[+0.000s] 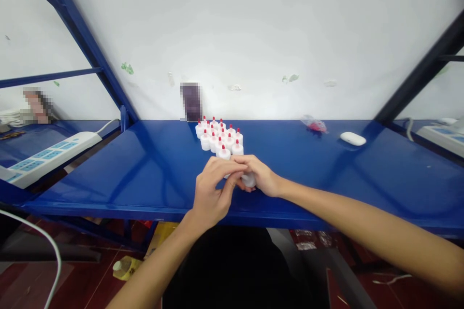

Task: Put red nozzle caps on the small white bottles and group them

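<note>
Near the front edge of the blue table, my right hand (263, 176) wraps around a white squeeze bottle (249, 180), which is partly covered by the fingers. My left hand (213, 190) meets it from the left, thumb and fingers pinched together at the bottle's top. Whatever sits in that pinch is hidden. Just beyond both hands stands a tight group of several white squeeze bottles (205, 142), upright, with pointed nozzles and red tips. The nearest of them is partly behind my left fingers.
A clear bag with red bits (317, 126) and a white oval case (353, 139) lie on the blue table (290, 154) to the right. A dark phone-like slab (192, 101) leans on the wall. Left, a power strip (54, 154) lies beside the blue frame.
</note>
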Action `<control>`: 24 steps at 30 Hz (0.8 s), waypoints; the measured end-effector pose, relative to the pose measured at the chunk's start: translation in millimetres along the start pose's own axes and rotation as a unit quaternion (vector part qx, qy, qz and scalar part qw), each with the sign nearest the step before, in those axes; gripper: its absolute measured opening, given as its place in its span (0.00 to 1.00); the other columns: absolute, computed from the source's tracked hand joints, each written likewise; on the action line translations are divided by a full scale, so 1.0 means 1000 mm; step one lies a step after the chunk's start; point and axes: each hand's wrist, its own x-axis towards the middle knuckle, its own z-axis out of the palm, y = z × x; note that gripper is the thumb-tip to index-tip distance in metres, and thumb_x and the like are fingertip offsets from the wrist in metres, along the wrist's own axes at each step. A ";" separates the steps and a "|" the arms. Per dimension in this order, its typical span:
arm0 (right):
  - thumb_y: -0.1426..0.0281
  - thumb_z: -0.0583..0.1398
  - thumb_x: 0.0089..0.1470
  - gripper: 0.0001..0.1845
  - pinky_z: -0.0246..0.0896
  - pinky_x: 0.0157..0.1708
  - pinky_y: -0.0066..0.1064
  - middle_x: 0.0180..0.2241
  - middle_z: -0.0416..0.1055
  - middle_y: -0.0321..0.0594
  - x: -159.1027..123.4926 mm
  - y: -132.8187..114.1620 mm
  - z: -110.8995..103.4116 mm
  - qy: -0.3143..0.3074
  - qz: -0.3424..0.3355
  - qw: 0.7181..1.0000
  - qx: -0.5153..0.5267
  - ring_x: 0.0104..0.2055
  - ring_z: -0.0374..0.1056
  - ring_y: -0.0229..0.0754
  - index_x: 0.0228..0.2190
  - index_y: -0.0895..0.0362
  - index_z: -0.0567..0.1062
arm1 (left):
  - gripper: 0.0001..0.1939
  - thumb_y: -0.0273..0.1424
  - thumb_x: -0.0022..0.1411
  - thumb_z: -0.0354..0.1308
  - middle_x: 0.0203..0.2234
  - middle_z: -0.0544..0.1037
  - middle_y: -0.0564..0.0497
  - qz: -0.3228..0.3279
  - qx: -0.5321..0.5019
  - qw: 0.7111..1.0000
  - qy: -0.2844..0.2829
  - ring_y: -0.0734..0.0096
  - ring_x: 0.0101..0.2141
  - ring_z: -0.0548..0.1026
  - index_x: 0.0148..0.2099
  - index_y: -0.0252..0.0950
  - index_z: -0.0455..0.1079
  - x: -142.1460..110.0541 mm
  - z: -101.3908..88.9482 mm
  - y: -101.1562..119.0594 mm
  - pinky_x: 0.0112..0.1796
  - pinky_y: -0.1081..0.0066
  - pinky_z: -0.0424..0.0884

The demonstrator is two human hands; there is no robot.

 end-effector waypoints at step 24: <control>0.73 0.55 0.47 0.15 0.49 0.12 0.20 0.14 0.62 0.23 0.003 0.003 -0.002 0.056 -0.027 0.996 0.067 0.13 0.52 0.31 0.40 0.54 0.64 | 0.09 0.36 0.67 0.58 0.33 0.81 0.49 -0.235 -0.145 0.961 0.032 0.69 0.31 0.77 0.44 0.37 0.75 -0.003 0.017 0.005 0.37 0.67 0.74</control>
